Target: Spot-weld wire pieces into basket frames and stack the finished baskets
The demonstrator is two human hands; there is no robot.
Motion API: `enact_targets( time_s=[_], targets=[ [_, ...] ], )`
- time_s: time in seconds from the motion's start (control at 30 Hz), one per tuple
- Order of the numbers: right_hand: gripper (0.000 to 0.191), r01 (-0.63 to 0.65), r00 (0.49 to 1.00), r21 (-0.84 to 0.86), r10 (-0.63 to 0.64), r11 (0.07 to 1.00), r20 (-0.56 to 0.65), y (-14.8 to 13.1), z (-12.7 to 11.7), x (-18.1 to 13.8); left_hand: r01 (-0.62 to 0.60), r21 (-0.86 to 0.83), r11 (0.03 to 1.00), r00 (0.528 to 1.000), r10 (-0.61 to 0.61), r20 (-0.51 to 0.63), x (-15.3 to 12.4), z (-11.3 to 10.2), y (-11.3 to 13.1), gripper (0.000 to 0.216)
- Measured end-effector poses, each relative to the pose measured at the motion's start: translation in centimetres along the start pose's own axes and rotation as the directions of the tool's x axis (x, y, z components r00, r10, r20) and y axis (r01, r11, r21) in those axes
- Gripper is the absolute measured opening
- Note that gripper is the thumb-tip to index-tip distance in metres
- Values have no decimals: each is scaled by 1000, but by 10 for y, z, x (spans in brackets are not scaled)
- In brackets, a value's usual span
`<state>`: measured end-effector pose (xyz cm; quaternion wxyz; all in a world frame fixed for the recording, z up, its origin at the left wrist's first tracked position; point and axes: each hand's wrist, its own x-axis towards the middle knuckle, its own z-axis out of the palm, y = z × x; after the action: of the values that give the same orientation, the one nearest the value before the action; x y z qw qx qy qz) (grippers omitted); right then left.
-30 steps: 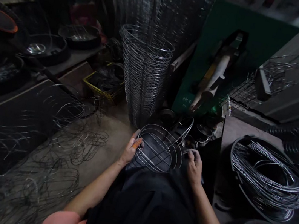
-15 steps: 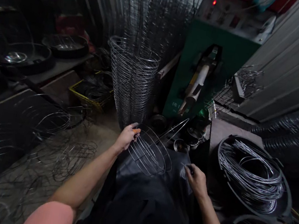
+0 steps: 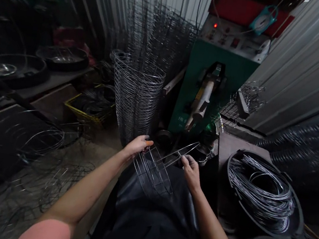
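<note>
Head view: what just shifted?

The wire basket (image 3: pixel 153 174) has swung up from lying nearly flat to standing tilted on edge, so its ribs now show as a narrow, close-set bundle. It sits just above the black apron (image 3: pixel 144 227), low in the middle of the frame, and the two long wires at its top reach toward the upper right.

And the hands?

The left hand (image 3: pixel 138 146) is closed around the basket's upper left rim, with an orange piece (image 3: pixel 149 143) at its fingertips, too small to name. The right hand (image 3: pixel 190 171) is curled narrowly around the long wires, close to where they cross the rim. Both hold the basket, and neither is spread wide.

How do the arms sit?

Both forearms come in from the bottom corners and angle toward each other, with the wrists slightly bent and the hands well apart on either side of the basket.

What's around them?

Straight ahead stands a tall stack of wire baskets (image 3: pixel 134 99), with a green machine (image 3: pixel 204 90) to its right. A black tub (image 3: pixel 266 157) of coiled wire (image 3: pixel 259 191) sits at the right, and loose wire rings (image 3: pixel 41 142) lie on the floor at the left
</note>
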<state>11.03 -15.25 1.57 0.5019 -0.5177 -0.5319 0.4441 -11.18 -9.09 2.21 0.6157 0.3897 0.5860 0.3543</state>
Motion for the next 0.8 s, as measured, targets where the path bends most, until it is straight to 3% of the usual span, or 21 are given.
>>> enact_targets(
  time_s=[0.13,0.2,0.27,0.37,0.43,0.47,0.53,0.57,0.67,0.73,0.8],
  targets=[
    [36,-11,1000,7,11,1000,4,6,-5,8,-29,139,990,997,17,81,17,3,0,49],
    [35,-5,1000,4,5,1000,-6,9,-8,11,-61,208,976,997,51,52,21,4,0,53],
    [35,-1,1000,4,1,1000,-18,11,-10,12,-168,258,952,983,183,-35,21,3,-2,57],
    [33,-6,999,45,8,999,-43,15,-15,11,-368,309,877,868,443,-223,9,-2,-13,57],
    [32,-6,998,77,11,997,-61,19,-17,10,-418,260,870,800,489,-349,-6,-4,-31,58],
    [32,-6,997,88,12,996,-70,21,-19,11,-414,196,889,790,458,-409,-15,-5,-43,58],
    [33,-12,996,108,22,994,-88,25,-20,12,-373,11,928,815,334,-473,-33,-1,-70,54],
    [34,-17,995,121,29,993,-98,27,-21,13,-323,-87,942,852,250,-460,-42,3,-83,51],
    [34,-28,991,162,48,986,-123,32,-20,19,-169,-294,941,971,107,-216,-61,21,-110,52],
    [34,-38,987,193,67,980,-143,35,-19,23,-139,-352,926,990,116,-86,-65,33,-113,56],
    [35,-45,983,205,80,978,-164,37,-19,27,-139,-387,912,990,129,-53,-63,43,-106,59]
  ],
)
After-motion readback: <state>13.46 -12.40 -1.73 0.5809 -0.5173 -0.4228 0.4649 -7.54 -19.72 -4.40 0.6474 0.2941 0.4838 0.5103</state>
